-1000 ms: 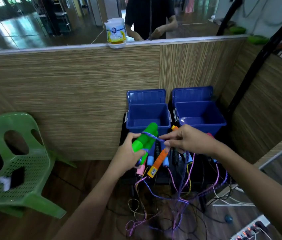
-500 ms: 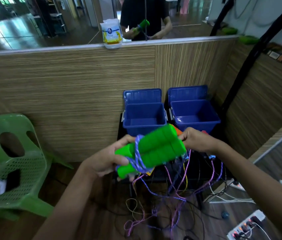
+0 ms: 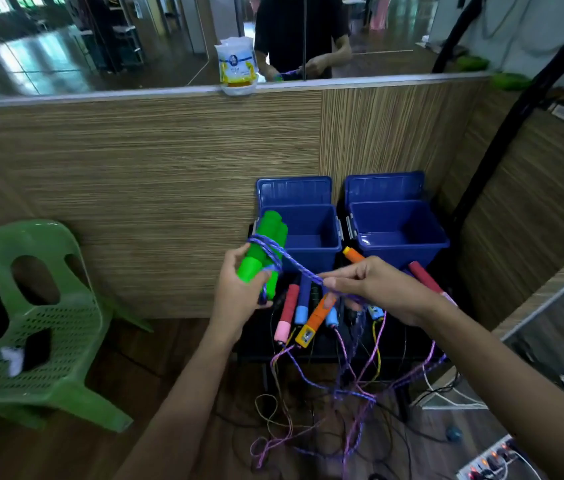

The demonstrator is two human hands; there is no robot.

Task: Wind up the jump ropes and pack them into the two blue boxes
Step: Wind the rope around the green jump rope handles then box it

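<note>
My left hand [image 3: 239, 292] is clamped around the pair of green handles [image 3: 263, 251], holding them side by side and tilted upward so they make one firm core to wind on. The purple cord [image 3: 294, 265] already loops around them, and a length of it runs across to my right hand [image 3: 374, 289], where I pinch it between thumb and fingers to hold it tight; a slack turn would slip off the smooth plastic. Past that pinch the cord drops toward the floor, where it joins a tangle of other cords [image 3: 346, 396], so I judge there is a good deal left to wind. Both blue boxes, the left box [image 3: 311, 233] and the right box [image 3: 398, 230], stand open side by side against the wooden partition [image 3: 135, 188], lids tipped back and nothing showing inside, just beyond my hands so a finished bundle goes straight in. Beneath my hands the other ropes' handles, red [image 3: 287, 313], blue and orange [image 3: 315, 320], wait in a row with their cords hanging off the near edge.
</note>
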